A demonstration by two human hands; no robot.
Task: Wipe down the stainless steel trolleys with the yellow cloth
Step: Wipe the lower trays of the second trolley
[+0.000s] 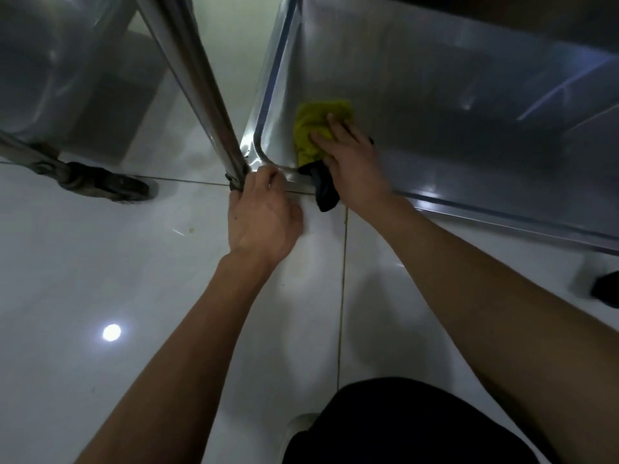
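Right hand (348, 162) fingers flat, pressing yellow cloth (316, 128) onto trolley shelf (435, 105). Left hand (263, 216) gripping trolley post (201, 88). Risk: castored trolley rolling under push if grip slackens.

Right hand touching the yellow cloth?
Touching. Head view: right hand lies fingers flat on the yellow cloth, pressing it onto the trolley shelf.

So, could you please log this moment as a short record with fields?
setting: white tiled floor, two steel trolleys
cloth: yellow cloth on the lower shelf, near its corner
right hand: right hand presses the cloth flat, fingers straight
left hand: left hand grips the post at its base
other: caster of the second trolley at left; a dark cloth end hangs over the shelf edge
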